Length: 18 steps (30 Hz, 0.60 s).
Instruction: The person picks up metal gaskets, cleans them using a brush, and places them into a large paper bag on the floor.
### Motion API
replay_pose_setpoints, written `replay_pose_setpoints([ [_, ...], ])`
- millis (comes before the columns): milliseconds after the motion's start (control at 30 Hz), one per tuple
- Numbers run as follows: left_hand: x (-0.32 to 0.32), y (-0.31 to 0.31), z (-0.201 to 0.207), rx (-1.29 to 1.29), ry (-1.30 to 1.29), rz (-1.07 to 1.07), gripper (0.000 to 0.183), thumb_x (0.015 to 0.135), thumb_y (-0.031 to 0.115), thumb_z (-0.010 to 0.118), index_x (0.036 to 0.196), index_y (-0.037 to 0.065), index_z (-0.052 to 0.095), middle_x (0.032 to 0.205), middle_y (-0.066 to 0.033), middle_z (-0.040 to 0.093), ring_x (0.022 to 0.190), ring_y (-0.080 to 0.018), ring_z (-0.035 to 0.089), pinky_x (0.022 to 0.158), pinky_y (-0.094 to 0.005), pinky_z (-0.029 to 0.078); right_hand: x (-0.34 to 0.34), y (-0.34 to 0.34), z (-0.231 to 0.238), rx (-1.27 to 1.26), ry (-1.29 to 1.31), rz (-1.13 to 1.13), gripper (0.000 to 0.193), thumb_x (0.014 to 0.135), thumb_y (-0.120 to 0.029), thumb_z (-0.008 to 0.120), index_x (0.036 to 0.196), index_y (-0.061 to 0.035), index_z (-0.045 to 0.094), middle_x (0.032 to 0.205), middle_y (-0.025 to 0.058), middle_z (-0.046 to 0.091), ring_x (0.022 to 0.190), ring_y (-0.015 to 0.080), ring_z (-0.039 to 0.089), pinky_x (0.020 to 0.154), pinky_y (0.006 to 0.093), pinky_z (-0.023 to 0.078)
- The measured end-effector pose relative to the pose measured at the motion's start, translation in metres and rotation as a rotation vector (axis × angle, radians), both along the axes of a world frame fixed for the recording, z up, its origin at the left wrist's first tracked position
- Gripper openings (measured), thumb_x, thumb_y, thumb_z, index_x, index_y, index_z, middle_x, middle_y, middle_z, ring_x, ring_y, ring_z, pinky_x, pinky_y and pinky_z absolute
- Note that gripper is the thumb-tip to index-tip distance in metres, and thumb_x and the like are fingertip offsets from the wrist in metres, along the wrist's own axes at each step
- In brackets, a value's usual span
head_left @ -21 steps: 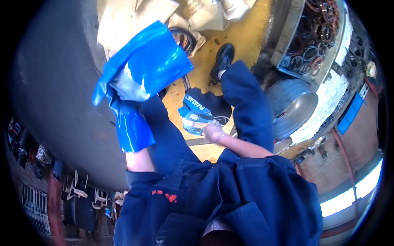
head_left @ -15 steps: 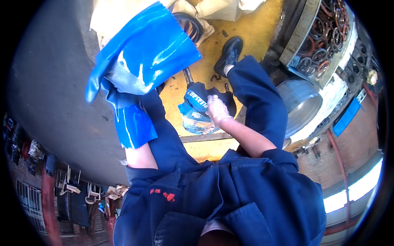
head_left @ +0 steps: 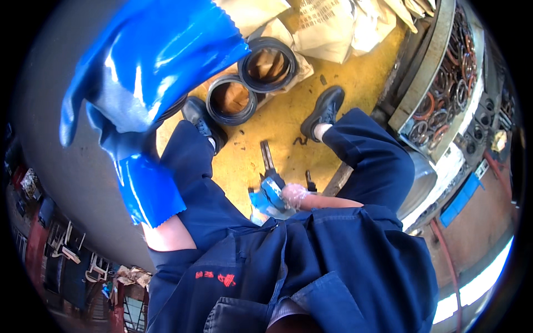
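On the yellow floor (head_left: 344, 89) between the person's shoes, the right hand (head_left: 293, 195), in a thin clear glove, grips a crumpled blue packet (head_left: 267, 197). The left hand (head_left: 130, 144), in a blue glove, clutches a second, loose blue glove (head_left: 161, 55), raised high. Two black rings (head_left: 252, 83) lie beside pale paper sacks (head_left: 327, 28) above.

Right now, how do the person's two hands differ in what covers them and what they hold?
The left hand wears a long, glossy blue rubber glove and grips a second, loose blue glove. The right hand wears only a thin clear glove and rests on a blue tool low between the legs. The left hand is raised higher.
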State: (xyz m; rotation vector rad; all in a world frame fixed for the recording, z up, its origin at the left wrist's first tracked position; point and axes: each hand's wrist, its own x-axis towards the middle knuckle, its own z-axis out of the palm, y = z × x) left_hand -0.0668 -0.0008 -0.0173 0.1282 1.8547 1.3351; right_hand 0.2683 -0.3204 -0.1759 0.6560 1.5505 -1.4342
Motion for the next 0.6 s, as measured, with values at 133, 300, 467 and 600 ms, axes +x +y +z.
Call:
replay_pose_setpoints([
  [133,-0.043,-0.04,-0.005,-0.017,0.168,-0.111,0.067,0.106,0.059,0.038,0.16,0.02,0.032,0.16,-0.0093,0.043,0.146,-0.0324,0.044,0.112,-0.0532,0.047,0.005,-0.021,-0.023,-0.09,-0.048,0.201,0.027,0.089,-0.028,0.072,0.113,-0.0197,0.079,0.117,0.0072,0.076,0.108,0.0281,0.073,0.096,0.0496,0.056],
  [300,-0.032,-0.065,0.025,0.329,-0.195,0.182,0.055,0.106,0.046,0.051,0.146,0.009,0.052,0.143,-0.0149,0.06,0.127,-0.0277,0.062,0.103,-0.0406,0.056,0.001,0.004,-0.042,-0.058,0.007,0.294,0.031,0.089,-0.032,0.07,0.114,-0.0158,0.078,0.113,0.0076,0.076,0.106,0.0277,0.073,0.091,0.0504,0.056],
  [467,-0.037,-0.071,-0.005,0.516,-0.338,0.055,0.068,0.099,0.054,0.059,0.15,0.011,0.046,0.145,-0.0137,0.057,0.133,-0.0308,0.056,0.106,-0.0494,0.053,-0.001,0.021,-0.023,-0.019,0.073,0.334,0.036,0.089,-0.035,0.069,0.114,-0.0119,0.077,0.109,0.0079,0.077,0.105,0.0273,0.072,0.086,0.0513,0.056],
  [600,-0.031,-0.068,-0.028,0.648,-0.653,-0.159,0.073,0.095,0.057,0.065,0.148,0.009,0.05,0.145,-0.0159,0.057,0.131,-0.0347,0.056,0.11,-0.0526,0.048,-0.016,0.099,0.034,0.501,0.204,-0.173,0.035,0.084,-0.038,0.069,0.101,-0.0081,0.077,0.096,0.0144,0.076,0.085,0.0339,0.072,0.069,0.0517,0.055],
])
